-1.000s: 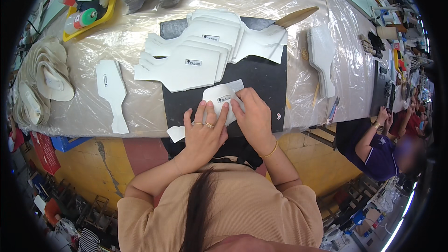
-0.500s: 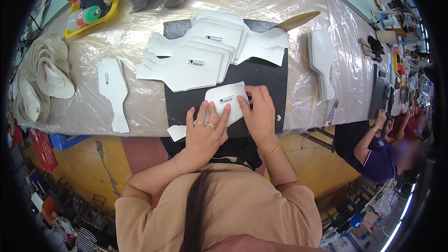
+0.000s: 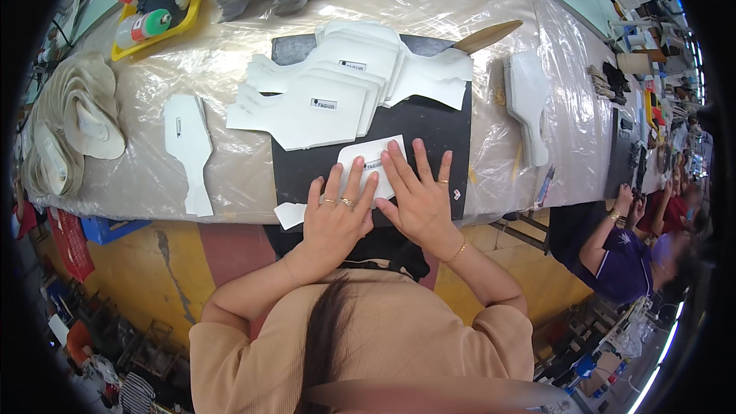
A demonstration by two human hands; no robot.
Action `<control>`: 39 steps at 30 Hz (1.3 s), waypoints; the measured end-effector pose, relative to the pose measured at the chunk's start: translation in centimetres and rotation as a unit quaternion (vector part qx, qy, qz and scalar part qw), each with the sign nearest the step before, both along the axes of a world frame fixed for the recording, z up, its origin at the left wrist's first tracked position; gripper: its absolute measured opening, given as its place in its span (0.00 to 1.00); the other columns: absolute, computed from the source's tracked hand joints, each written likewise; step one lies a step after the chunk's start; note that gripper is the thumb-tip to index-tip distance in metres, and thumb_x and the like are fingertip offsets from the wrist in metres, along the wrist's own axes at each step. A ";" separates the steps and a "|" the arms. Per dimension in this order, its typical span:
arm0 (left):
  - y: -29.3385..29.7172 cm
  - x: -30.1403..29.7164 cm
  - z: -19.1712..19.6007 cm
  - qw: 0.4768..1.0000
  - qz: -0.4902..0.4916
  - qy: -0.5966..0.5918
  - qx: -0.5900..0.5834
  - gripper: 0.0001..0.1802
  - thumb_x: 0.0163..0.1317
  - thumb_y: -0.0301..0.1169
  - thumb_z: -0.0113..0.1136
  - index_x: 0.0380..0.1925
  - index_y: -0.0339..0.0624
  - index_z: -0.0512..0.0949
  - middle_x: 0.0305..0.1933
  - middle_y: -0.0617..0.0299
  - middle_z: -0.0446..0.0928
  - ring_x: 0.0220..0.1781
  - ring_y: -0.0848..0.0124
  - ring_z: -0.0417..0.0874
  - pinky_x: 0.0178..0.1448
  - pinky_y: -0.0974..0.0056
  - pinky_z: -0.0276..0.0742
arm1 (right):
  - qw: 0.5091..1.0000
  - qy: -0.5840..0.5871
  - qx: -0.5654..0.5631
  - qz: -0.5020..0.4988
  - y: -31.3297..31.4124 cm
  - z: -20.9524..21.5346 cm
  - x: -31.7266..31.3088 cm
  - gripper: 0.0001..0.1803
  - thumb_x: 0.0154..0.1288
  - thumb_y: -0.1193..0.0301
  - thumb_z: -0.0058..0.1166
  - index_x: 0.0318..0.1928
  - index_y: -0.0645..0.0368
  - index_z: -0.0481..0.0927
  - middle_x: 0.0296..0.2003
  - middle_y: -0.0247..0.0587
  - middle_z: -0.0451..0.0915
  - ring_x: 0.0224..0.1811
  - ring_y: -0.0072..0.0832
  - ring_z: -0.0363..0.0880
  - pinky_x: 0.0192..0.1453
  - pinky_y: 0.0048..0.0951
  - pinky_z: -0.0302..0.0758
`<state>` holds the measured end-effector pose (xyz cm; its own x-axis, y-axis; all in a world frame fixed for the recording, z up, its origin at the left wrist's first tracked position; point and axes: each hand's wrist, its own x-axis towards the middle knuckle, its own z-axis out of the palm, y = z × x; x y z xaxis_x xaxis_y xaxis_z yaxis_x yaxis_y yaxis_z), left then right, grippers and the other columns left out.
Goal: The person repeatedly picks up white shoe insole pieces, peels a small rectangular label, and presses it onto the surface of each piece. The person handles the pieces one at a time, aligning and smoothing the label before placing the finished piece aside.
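Note:
A white cut piece (image 3: 353, 155) with a small dark-edged label (image 3: 372, 165) lies on the black mat (image 3: 429, 126) at the table's near edge. My left hand (image 3: 337, 211) rests flat across its left part, fingers stretched out. With fingers spread, my right hand (image 3: 420, 203) presses on its right part, fingertips beside the label. Both hands cover much of the piece; its narrow end shows left of my left hand. Just beyond my hands, overlapping white pieces (image 3: 299, 119) with the same kind of label are fanned over the mat.
Left are a labelled white stack (image 3: 186, 126) and layered beige pieces (image 3: 92, 119). A yellow tray (image 3: 157, 42) with bottles stands far left. Right lie another white stack (image 3: 527, 100), a cutter (image 3: 545, 184) and a pointed brown strip (image 3: 491, 35). A person in purple (image 3: 625, 261) sits at right.
My right hand has moved from gripping the piece's right edge to lying spread on top of it. My left hand stays on the piece.

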<state>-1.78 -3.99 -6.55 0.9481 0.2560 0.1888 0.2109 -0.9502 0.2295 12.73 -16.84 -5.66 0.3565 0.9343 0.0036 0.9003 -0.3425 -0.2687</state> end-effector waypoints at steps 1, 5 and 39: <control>0.0 0.0 -0.1 1.000 0.003 -0.001 0.000 0.36 0.50 0.37 0.68 0.64 0.52 0.76 0.74 0.53 0.67 0.66 0.52 0.72 0.63 0.45 0.69 | 1.000 -0.021 -0.017 0.006 0.3 0.0 0.1 0.39 0.72 0.43 0.43 0.73 0.56 0.66 0.75 0.42 0.61 0.80 0.48 0.49 0.78 0.69 0.31; 0.1 -0.5 -0.4 0.999 0.000 0.029 -0.027 0.37 0.50 0.38 0.68 0.65 0.54 0.76 0.76 0.56 0.65 0.70 0.53 0.68 0.67 0.43 0.63 | 1.000 0.000 0.005 0.028 2.2 -0.3 -0.2 0.45 0.68 0.37 0.44 0.71 0.61 0.68 0.75 0.44 0.62 0.79 0.46 0.55 0.79 0.66 0.36; 0.6 -3.1 -0.7 0.994 -0.063 0.066 -0.063 0.44 0.53 0.40 0.70 0.71 0.46 0.66 0.79 0.58 0.59 0.76 0.56 0.59 0.70 0.45 0.54 | 0.997 -0.026 -0.073 -0.029 -3.6 0.0 1.1 0.49 0.63 0.33 0.42 0.76 0.50 0.61 0.78 0.40 0.54 0.82 0.47 0.43 0.78 0.69 0.29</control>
<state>-4.86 -3.39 -7.28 0.9883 0.1484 0.0354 0.1289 -0.9364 0.3264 13.87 -20.41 -5.61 0.4127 0.9041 -0.1108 0.8893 -0.4262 -0.1658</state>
